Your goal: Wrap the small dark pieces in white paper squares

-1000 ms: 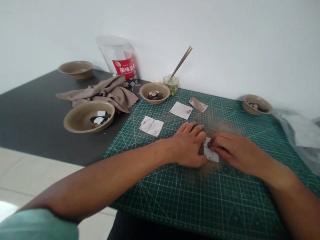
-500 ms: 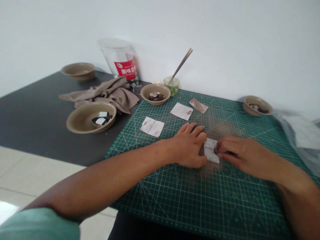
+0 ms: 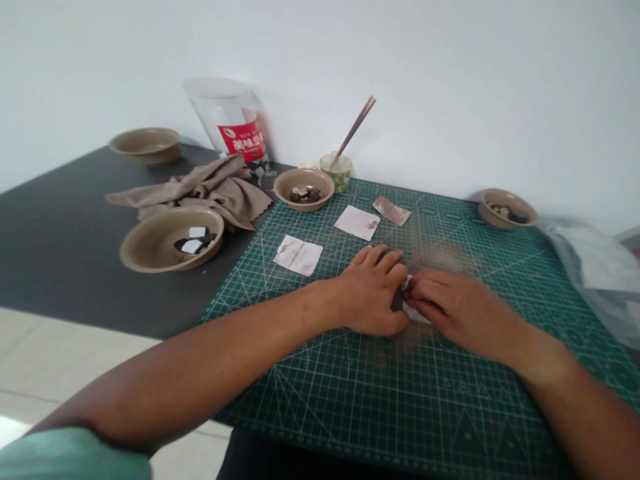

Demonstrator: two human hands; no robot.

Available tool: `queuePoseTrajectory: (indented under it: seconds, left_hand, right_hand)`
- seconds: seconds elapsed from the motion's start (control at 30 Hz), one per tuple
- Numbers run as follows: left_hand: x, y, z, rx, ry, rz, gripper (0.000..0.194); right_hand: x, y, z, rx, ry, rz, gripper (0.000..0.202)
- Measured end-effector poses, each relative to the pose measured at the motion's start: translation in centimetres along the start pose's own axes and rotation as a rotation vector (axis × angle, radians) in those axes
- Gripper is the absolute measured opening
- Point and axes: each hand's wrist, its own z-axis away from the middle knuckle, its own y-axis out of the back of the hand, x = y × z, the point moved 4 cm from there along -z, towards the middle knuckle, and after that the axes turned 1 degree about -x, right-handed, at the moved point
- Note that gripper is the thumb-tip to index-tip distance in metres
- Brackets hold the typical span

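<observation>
My left hand (image 3: 376, 290) lies flat on the green cutting mat (image 3: 350, 393), fingers stretched out, pressing down the left end of a small paper sheet (image 3: 416, 315). The sheet's shown face is whitish with brown smudges, and much of it is hidden under both hands. Against the sheet, close to my left fingers, my right hand (image 3: 457, 310) is closed in a pinch on a small dark piece (image 3: 406, 291). Its exact kind is hidden by the fingertips. Brown dust (image 3: 440, 257) is smeared over the mat around the sheet.
Two whitish squares (image 3: 299, 255) and a brown strip (image 3: 392, 211) lie farther back. Bowls with small pieces stand left (image 3: 135, 250), back (image 3: 304, 205) and right (image 3: 505, 223). Behind are a cloth (image 3: 220, 190), a clear plastic jar (image 3: 225, 117), and a cup (image 3: 340, 175) holding chopsticks (image 3: 355, 127).
My right hand has slid left across the sheet with the dark piece, up to my left fingers, covering more of the sheet. My left hand stays in place. The view has shifted slightly right.
</observation>
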Motion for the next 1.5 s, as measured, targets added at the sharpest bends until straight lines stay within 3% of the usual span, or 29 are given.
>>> queuePoseTrajectory:
  seconds: [0.1, 0.23, 0.3, 0.43, 0.6, 0.73, 0.93, 1.1, 1.27, 1.43, 1.5]
  left_hand:
    - [0.0, 0.0, 0.0, -0.010, 0.014, 0.011, 0.058]
    - [0.0, 0.1, 0.0, -0.011, -0.001, 0.019, 0.059]
    - [-0.1, 0.1, 0.0, -0.012, -0.004, 0.021, 0.059]
    - [-0.2, -0.1, -0.1, -0.017, 0.006, 0.029, 0.059]
    - [-0.1, 0.0, -0.1, -0.017, -0.009, 0.028, 0.056]
    - [-0.1, 0.1, -0.1, -0.023, 0.015, 0.023, 0.057]
    - [0.0, 0.1, 0.0, -0.007, -0.005, 0.017, 0.058]
    - [-0.1, 0.1, 0.1, 0.002, 0.009, 0.014, 0.055]
    - [0.0, 0.2, 0.1, -0.005, 0.002, 0.014, 0.059]
    - [-0.1, 0.1, 0.0, -0.010, 0.013, 0.024, 0.059]
    - [0.0, 0.1, 0.1, -0.011, 0.009, 0.027, 0.058]
  right_hand:
    - [0.9, 0.6, 0.3, 0.029, -0.108, 0.088, 0.017]
    - [0.1, 0.3, 0.5, -0.105, 0.024, -0.028, 0.013]
    - [-0.5, 0.1, 0.3, -0.082, 0.075, -0.060, 0.012]
    - [-0.3, 0.3, 0.0, 0.021, -0.002, 0.026, 0.017]
    - [-0.5, 0.0, -0.1, -0.038, 0.085, 0.002, 0.017]
    - [0.4, 0.4, 0.1, 0.029, -0.038, 0.083, 0.020]
    - [0.1, 0.0, 0.2, -0.084, 0.062, -0.024, 0.018]
    - [0.8, 0.3, 0.0, 0.026, -0.081, 0.058, 0.019]
    - [-0.4, -0.1, -0.1, -0.065, 0.058, -0.046, 0.015]
    - [1.0, 0.7, 0.3, 0.053, -0.128, 0.071, 0.018]
    - [0.7, 0.6, 0.3, 0.009, -0.080, 0.042, 0.016]
